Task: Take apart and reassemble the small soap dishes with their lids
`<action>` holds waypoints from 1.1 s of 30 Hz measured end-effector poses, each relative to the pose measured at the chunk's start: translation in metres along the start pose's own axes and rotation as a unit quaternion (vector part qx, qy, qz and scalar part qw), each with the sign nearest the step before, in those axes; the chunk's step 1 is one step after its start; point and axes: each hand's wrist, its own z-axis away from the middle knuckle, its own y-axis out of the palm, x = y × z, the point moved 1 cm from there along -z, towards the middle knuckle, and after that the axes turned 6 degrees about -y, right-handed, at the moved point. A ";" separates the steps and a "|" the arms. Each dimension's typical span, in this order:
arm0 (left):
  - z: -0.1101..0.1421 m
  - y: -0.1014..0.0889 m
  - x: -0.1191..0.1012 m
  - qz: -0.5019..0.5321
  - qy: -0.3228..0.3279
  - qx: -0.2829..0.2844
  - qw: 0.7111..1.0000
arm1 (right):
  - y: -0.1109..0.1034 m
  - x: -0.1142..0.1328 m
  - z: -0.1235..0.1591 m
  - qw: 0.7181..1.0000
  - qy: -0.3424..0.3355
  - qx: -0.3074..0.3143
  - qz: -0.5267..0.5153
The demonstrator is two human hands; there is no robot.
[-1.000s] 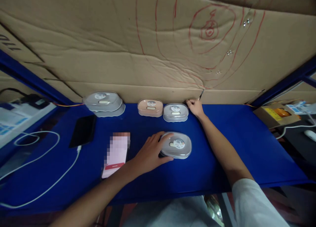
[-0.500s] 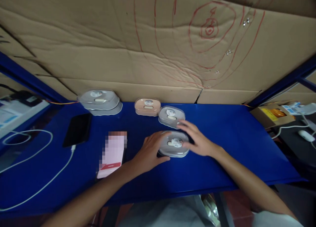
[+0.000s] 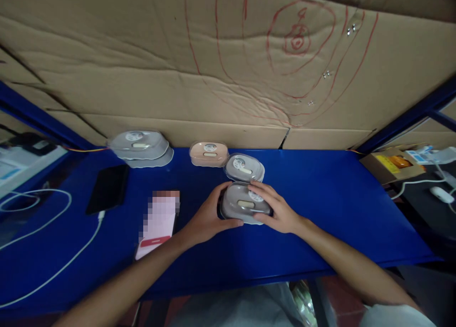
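Note:
A grey oval lidded box (image 3: pixel 245 204) with a clear cover, a cream-coloured tab and a white round sticker is between my two hands, in front of me. My left hand (image 3: pixel 210 215) wraps its left end, thumb along the near side. From the right, my right hand (image 3: pixel 280 208) grips the other end, its fingers over the top and partly covering the sticker. Just behind stands a second grey lidded box (image 3: pixel 245 168). A peach lidded box (image 3: pixel 208 154) is beside that one, to its left. Whether the held box touches the table is hard to see.
Grey lidded boxes (image 3: pixel 140 146) are stacked at the back left. A dark phone (image 3: pixel 109 187) with a white cable (image 3: pixel 85 251) and a lit phone (image 3: pixel 158 222) lie on the blue table (image 3: pixel 327 203). Cardboard (image 3: pixel 142 80) walls the back; an open carton (image 3: pixel 386 168) stands at right.
My right hand has closed onto the right end of the grey box. The box now tilts, its near side more towards me, and sits slightly farther back.

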 end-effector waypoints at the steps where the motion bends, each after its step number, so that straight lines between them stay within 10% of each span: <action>1: 0.000 -0.001 -0.002 0.015 0.001 0.001 1.000 | 0.001 -0.001 0.001 0.999 0.020 -0.029 -0.026; 5: 0.000 -0.003 -0.005 0.022 0.023 -0.006 0.999 | 0.005 -0.002 0.003 0.977 0.125 -0.119 -0.127; 11: -0.001 -0.002 -0.006 0.168 -0.028 -0.006 0.985 | 0.013 0.011 0.003 0.984 0.109 0.001 -0.140; 21: 0.002 -0.004 -0.016 0.222 -0.036 0.009 0.974 | 0.011 -0.001 0.000 0.943 0.206 -0.080 -0.250; 33: -0.002 0.005 0.003 0.166 -0.034 0.013 0.986 | -0.001 0.007 0.002 0.998 0.048 0.046 -0.011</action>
